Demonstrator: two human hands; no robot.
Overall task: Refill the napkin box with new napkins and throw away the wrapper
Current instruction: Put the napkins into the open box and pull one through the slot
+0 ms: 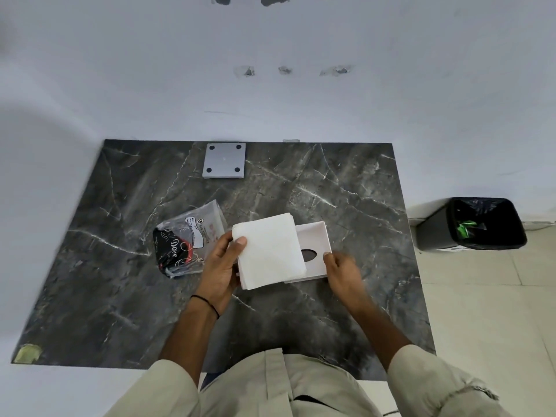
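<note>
A white stack of napkins (267,251) is held at its left edge by my left hand (221,269), thumb on top. The stack hangs over the left part of the white napkin box (314,239), which lies upside down on the dark marble table (346,191) with its oval slot showing. My right hand (344,270) grips the box's near right corner. The clear and black plastic wrapper (186,239) lies crumpled on the table just left of my left hand. The box's grey bottom panel (224,160) with dark feet rests at the table's far edge.
A black bin (472,224) lined with a dark bag stands on the tiled floor to the right of the table, with green scraps inside. A white wall runs behind and left of the table. A piece of tape (28,353) marks the near left corner.
</note>
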